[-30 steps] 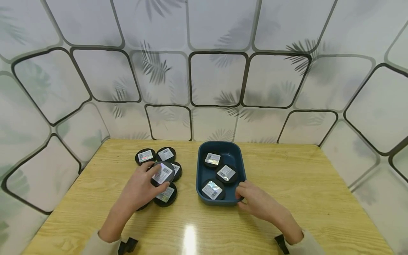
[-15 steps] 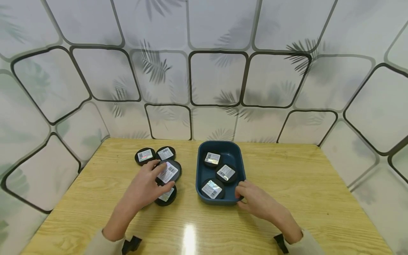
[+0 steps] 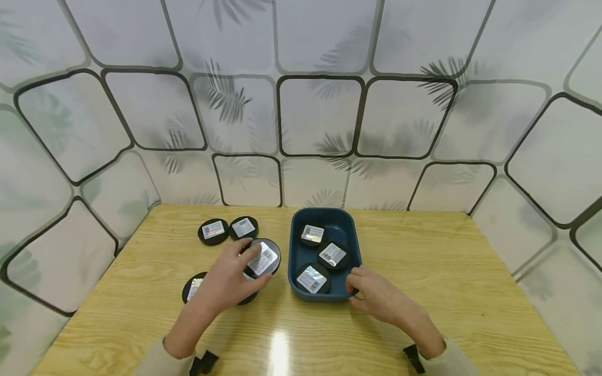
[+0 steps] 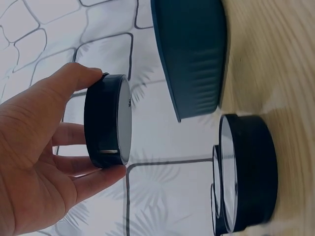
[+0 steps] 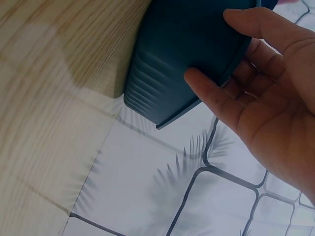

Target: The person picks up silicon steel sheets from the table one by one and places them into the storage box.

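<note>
Lifted above the table, a round black disc-shaped container [image 4: 103, 120] with a white label is pinched between the thumb and fingers of my left hand [image 3: 228, 279]. Its label shows in the head view, left of a dark blue bin [image 3: 324, 298]. My right hand [image 3: 383, 295] grips the bin's near right corner, fingers over the rim and thumb on the outer wall in the right wrist view. Three similar labelled containers lie inside the bin, among them one [image 3: 312, 278] near the front. The bottom of the held container is hidden in the head view.
Left of the bin, more black containers lie on the wooden table [image 3: 423, 250]: two at the back, one [image 3: 213, 231] beside another [image 3: 243, 227], one [image 3: 192, 286] at the left, and one [image 3: 246, 298] partly under my left hand. A patterned wall [image 3: 320, 183] stands behind the table.
My left hand has moved right with the held container, from over the other containers toward the bin. A container at the left has come into fuller view. The right hand and the bin stay put.
</note>
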`<state>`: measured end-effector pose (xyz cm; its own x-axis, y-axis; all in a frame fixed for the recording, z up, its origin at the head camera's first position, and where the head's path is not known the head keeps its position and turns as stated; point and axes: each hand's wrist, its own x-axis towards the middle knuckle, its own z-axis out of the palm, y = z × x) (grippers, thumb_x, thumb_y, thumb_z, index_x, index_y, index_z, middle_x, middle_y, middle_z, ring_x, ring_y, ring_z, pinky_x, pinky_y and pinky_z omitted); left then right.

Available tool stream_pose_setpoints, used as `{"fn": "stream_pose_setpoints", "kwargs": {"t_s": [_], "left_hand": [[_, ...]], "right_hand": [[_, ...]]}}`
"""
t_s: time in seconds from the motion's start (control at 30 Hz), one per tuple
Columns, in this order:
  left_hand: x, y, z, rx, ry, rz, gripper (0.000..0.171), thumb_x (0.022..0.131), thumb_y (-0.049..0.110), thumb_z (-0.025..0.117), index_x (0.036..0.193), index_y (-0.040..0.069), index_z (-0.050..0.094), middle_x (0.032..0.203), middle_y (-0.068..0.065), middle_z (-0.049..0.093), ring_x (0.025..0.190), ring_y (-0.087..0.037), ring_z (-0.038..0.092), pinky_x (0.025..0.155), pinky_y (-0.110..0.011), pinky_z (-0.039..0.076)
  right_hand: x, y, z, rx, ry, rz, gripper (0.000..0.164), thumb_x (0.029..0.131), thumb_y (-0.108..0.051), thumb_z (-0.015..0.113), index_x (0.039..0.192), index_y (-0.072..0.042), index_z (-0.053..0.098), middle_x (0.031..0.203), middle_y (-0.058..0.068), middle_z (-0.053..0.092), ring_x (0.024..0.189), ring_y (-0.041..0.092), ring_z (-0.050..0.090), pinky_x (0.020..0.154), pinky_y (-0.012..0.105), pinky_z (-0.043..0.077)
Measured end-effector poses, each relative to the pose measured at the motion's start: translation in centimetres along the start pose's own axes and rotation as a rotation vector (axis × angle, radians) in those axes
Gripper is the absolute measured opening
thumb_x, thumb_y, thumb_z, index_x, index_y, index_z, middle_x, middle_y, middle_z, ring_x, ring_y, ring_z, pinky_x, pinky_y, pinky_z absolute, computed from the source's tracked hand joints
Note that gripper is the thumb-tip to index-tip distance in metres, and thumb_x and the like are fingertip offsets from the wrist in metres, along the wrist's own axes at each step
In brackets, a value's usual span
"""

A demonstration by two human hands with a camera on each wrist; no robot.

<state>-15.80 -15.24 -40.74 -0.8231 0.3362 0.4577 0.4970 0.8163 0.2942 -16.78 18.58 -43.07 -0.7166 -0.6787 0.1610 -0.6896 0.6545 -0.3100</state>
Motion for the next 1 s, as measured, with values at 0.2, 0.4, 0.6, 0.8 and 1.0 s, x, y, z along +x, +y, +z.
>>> {"fn": "stream_pose_setpoints", "kwargs": {"t_s": [0.2, 0.4, 0.6, 0.8, 1.0], "left_hand": [[0.1, 0.8, 0.5, -0.005, -0.021, 0.029, 0.055, 0.077, 0.035, 0.083, 0.121, 0.006, 0.067, 0.126, -0.026, 0.058, 0.112, -0.042, 0.06, 0.086, -0.051, 0.054], [0.3, 1.2, 1.3, -0.004, -0.004, 0.102, 0.055, 0.073, 0.035, 0.085, 0.117, 0.007, 0.067, 0.124, -0.026, 0.06, 0.112, -0.041, 0.06, 0.088, -0.049, 0.053], [0.3, 2.0, 1.8, -0.012, -0.008, 0.124, 0.056, 0.071, 0.034, 0.086, 0.117, 0.008, 0.067, 0.123, -0.024, 0.06, 0.11, -0.039, 0.06, 0.087, -0.049, 0.054], [0.5, 2.6, 2.3, -0.034, -0.032, 0.12, 0.058, 0.072, 0.037, 0.086, 0.12, 0.009, 0.067, 0.125, -0.021, 0.06, 0.111, -0.037, 0.06, 0.087, -0.048, 0.054], [0.8, 3.1, 3.0, -0.035, -0.057, 0.132, 0.062, 0.075, 0.041, 0.083, 0.125, 0.009, 0.066, 0.129, -0.019, 0.058, 0.114, -0.034, 0.059, 0.088, -0.045, 0.054]], "right_hand": [[0.1, -0.1, -0.2, 0.008, -0.006, -0.002, 0.023, 0.08, -0.002, 0.076, 0.08, -0.016, 0.058, 0.083, -0.008, 0.05, 0.078, 0.007, 0.045, 0.066, 0.026, 0.045], [0.1, 0.0, -0.2, 0.004, -0.001, -0.005, 0.023, 0.08, -0.001, 0.076, 0.08, -0.015, 0.058, 0.083, -0.008, 0.051, 0.078, 0.008, 0.046, 0.067, 0.026, 0.045], [0.1, 0.0, -0.2, 0.006, -0.005, -0.001, 0.023, 0.08, -0.002, 0.077, 0.081, -0.015, 0.058, 0.083, -0.008, 0.051, 0.078, 0.008, 0.046, 0.067, 0.026, 0.045], [0.1, -0.1, -0.2, 0.002, -0.007, -0.002, 0.022, 0.081, -0.002, 0.077, 0.081, -0.016, 0.059, 0.083, -0.008, 0.051, 0.078, 0.007, 0.046, 0.067, 0.026, 0.045], [0.1, -0.1, -0.3, 0.002, -0.005, -0.004, 0.022, 0.081, -0.002, 0.077, 0.081, -0.015, 0.059, 0.083, -0.008, 0.051, 0.078, 0.007, 0.046, 0.067, 0.026, 0.045]]}}
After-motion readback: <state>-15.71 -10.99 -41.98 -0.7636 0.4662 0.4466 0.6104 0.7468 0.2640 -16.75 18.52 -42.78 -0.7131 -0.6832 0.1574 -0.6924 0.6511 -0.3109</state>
